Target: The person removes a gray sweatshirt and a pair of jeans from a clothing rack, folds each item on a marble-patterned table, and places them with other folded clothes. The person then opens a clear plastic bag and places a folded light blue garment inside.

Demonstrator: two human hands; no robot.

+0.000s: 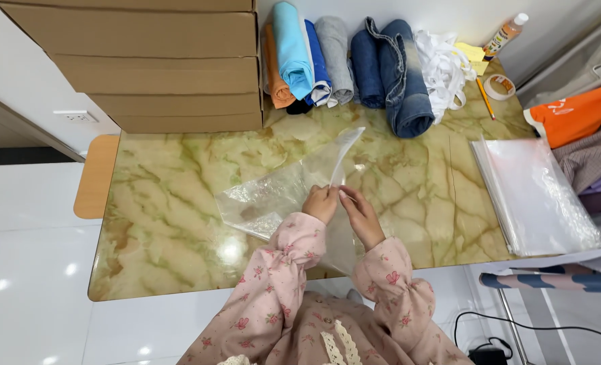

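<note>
Clear plastic is what both hands are busy with: the left hand and the right hand meet at the edge of a transparent bag, each pinching the film between fingertips, with one flap lifted and standing up just beyond the knuckles. The rest of the bag lies flat on the marbled green-and-cream table, spreading out to the left of the left hand. Judging from the grip, the step in hand looks like parting the mouth of the bag; opening it wider would call for the two pinches to pull apart without letting the thin film slip or cling back together.

Well to the right of the right hand lies a neat stack of clear bags, rectangular and glossy, at the table's right edge. Beyond both hands, at the far edge, a row of rolled garments runs in orange, light blue, dark blue, grey and denim, with a heap of white straps beside it. Far to the left beyond the left hand stand plain brown cardboard boxes, stacked flat. Far to the right sit a roll of tape, a pencil, yellow note paper and a small bottle with an orange label and white cap.
</note>
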